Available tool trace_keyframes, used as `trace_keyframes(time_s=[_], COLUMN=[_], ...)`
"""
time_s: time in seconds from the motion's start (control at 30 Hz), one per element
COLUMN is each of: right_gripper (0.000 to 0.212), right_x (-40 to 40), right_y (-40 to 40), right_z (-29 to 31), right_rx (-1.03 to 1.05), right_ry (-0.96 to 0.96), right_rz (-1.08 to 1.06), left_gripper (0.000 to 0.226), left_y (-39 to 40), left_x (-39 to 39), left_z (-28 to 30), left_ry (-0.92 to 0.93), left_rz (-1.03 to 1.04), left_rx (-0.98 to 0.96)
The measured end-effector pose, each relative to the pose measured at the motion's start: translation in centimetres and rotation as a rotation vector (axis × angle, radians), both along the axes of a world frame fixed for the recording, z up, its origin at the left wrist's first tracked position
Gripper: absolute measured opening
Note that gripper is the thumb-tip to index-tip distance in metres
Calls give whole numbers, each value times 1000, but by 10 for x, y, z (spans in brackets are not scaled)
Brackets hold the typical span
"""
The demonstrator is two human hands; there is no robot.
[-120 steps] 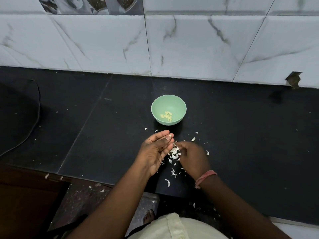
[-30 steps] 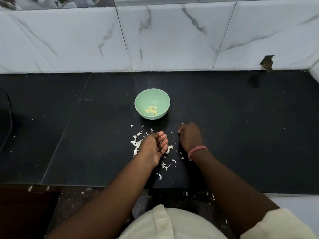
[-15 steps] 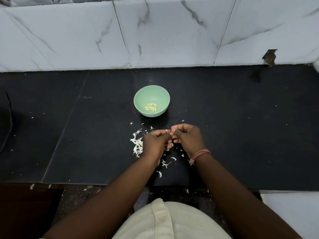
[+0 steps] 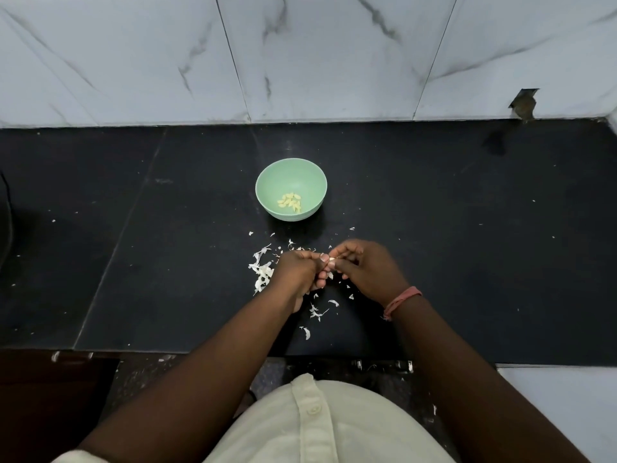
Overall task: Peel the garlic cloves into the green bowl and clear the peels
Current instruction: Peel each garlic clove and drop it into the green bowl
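Note:
A green bowl (image 4: 291,172) stands on the black counter with several peeled yellow garlic cloves (image 4: 289,202) in its bottom. Just in front of it my left hand (image 4: 297,272) and my right hand (image 4: 369,270) meet fingertip to fingertip, both pinching one small pale garlic clove (image 4: 332,261) between them. White garlic peels (image 4: 262,270) lie heaped left of my left hand, and more scraps (image 4: 317,312) are scattered under and behind my wrists.
The black counter (image 4: 467,245) runs to a white marbled tile wall (image 4: 317,55) at the back. A dark cable (image 4: 7,228) shows at the far left edge. The counter's front edge lies just below my forearms.
A second ago my hands were apart on the counter, the right one reaching down by the peels. They have since come together and now pinch a clove between them.

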State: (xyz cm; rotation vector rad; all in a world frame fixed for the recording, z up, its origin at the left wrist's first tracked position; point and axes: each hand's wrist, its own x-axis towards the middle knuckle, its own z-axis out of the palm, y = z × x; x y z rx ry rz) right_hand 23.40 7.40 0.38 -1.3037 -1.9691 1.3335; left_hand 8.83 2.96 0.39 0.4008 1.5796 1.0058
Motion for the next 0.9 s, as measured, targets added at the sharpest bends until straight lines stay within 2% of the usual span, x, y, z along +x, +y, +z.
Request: trace_keyframes(time_s=[0.13,0.3,0.37,0.47,0.57,0.9], right_gripper=[26,4,7,19,20,21], right_x=[-4,-8,-10,-14,-20,-31], right_y=[0,1,2,5,4,14], right_z=[-1,0,0,-5,-2,4], right_rx=[-94,-144,-167,-28,133,85], right_ry=[26,56,46,-149,-329,-488], right_rz=[-44,-73,-102,-133,-51,-17], left_gripper=[12,18,18,16,15,12], left_y=[-1,1,0,-1,0,2], left_x=[-2,-3,-2,-2,-4,-5], left_z=[-1,0,1,4,6,7], left_ry=[4,42,43,73,99,72], left_rz=[14,39,37,70,98,139], left_rx=[-7,0,-4,8,16,24])
